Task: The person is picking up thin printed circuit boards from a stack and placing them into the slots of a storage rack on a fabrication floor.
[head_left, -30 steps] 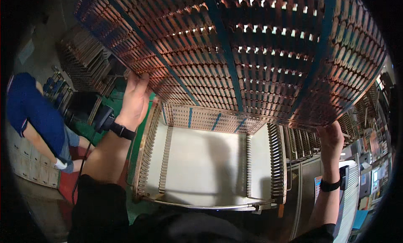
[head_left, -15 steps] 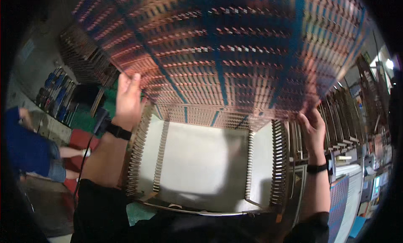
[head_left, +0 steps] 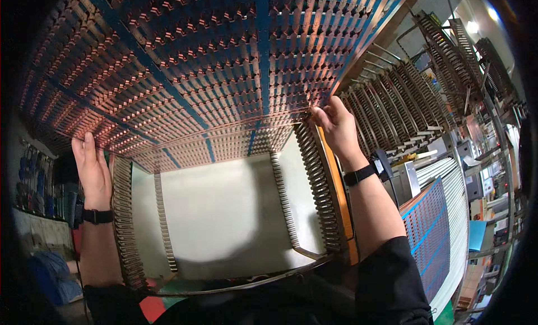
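Across the top of the frame, a large copper-and-blue panel [head_left: 264,50] is held tilted. Its lower-left edge is gripped by the left hand [head_left: 94,173]; its lower-right corner is pinched by the right hand [head_left: 338,127]. A slotted rack [head_left: 316,185] is seen below, center. Another blue-striped panel [head_left: 430,235] is seen lower right.

On panel [head_left: 216,72]: shows glossy coppery metal, matt blue bands [head_left: 262,50]. On rack [head_left: 316,179]: looks like dull, ribbed metal. On sleeve [head_left: 392,280]: looks like matt cloth.

Coppery, row-patterned, blue-striped panel [head_left: 196,61]
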The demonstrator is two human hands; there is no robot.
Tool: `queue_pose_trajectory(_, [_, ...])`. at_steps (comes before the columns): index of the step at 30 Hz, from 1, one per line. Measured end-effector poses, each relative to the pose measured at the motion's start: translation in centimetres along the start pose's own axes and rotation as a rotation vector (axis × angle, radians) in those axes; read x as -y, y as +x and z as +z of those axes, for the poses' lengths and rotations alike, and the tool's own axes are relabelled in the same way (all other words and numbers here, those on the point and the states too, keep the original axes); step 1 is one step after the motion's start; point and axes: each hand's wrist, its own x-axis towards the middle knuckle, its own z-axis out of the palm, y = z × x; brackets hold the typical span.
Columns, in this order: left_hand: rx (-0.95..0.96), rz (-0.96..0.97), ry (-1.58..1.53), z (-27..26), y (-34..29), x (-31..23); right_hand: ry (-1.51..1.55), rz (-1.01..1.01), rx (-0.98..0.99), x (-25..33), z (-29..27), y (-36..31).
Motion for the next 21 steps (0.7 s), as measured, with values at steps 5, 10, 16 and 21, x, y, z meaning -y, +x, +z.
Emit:
queue_pose_trajectory(5, [0.012, -0.109, 0.038, 0.1, -0.6, -0.9, -0.134, -0.062, 0.003, -3.4, 0.1, 0.2])
queue_pose_trajectory(10, [0.115, 0.031, 0.205, -0.5, -0.1, 1.2, -0.212, -0.165, -0.23, -4.1, -0.4, -1.5])
queue_pose_trajectory(16, [0.055, 0.125, -0.099, 1.0, -0.5, -0.3, 0.066, -0.009, -0.13, -0.7, -0.2, -2.8])
queue_pose_trajectory(21, [0.043, -0.036, 0.016, -1.5, -0.5, 1.1, 0.089, 0.065, -0.083, 0.8, 1.1, -2.5])
